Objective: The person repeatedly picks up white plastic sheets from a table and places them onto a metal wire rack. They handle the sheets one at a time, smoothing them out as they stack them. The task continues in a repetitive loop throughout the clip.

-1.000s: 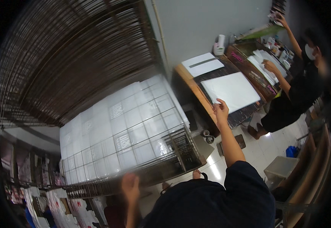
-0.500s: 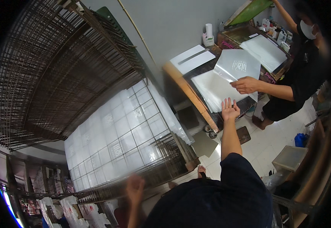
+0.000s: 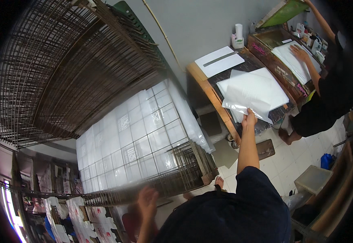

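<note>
My right hand (image 3: 249,117) reaches out to the table and pinches the near edge of a translucent plastic sheet (image 3: 241,91), thumb on top. Faint white print shows on the sheet, which lies tilted over a stack of similar plastic sheets (image 3: 274,84). Low at the left, my left hand (image 3: 147,202) hangs before the drying rack, slightly blurred, its fingers loosely bent and apart with nothing in them. On the wire rack shelf (image 3: 146,137) beside it, printed plastic sheets (image 3: 124,125) are spread flat.
Raised wire shelves (image 3: 63,60) lean over the rack's left side. At the right, a co-worker's hand (image 3: 300,52) presses on plastic sheets under a lifted green screen frame (image 3: 280,14). White boards (image 3: 220,60) lie at the table's far end. A clear-lidded box (image 3: 313,179) stands lower right.
My right hand has gone from open and palm up to gripping the sheet's edge. The co-worker has let go of that sheet and moved their hand back to the printing board.
</note>
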Action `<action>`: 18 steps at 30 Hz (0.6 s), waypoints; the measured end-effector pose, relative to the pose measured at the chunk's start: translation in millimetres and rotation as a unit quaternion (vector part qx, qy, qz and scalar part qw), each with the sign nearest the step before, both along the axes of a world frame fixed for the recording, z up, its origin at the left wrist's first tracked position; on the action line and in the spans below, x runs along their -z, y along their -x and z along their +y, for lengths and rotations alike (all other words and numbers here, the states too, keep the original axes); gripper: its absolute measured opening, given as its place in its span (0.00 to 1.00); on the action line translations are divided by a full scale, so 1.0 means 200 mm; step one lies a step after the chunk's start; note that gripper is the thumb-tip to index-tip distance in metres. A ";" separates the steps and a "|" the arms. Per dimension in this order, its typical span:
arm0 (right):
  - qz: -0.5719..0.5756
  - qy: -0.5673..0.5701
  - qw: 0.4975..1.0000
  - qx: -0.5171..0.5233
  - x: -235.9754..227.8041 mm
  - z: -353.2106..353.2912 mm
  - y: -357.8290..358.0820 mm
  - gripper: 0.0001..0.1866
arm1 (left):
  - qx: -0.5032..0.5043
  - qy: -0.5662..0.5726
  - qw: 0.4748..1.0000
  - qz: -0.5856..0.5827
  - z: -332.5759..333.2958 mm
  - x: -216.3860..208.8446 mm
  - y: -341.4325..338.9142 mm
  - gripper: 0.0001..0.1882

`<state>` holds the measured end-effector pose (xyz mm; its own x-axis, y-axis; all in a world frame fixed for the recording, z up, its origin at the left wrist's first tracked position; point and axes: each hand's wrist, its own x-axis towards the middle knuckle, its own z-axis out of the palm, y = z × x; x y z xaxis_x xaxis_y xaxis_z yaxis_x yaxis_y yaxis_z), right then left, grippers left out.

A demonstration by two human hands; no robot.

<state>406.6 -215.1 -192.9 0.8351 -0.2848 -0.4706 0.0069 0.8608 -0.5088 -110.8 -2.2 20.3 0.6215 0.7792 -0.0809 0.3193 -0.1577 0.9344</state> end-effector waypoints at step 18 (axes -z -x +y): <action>-0.237 0.201 0.903 -0.297 -1.62 -0.55 0.91 0.29 | 0.255 0.740 0.614 -0.102 -0.40 0.13 -1.33 0.63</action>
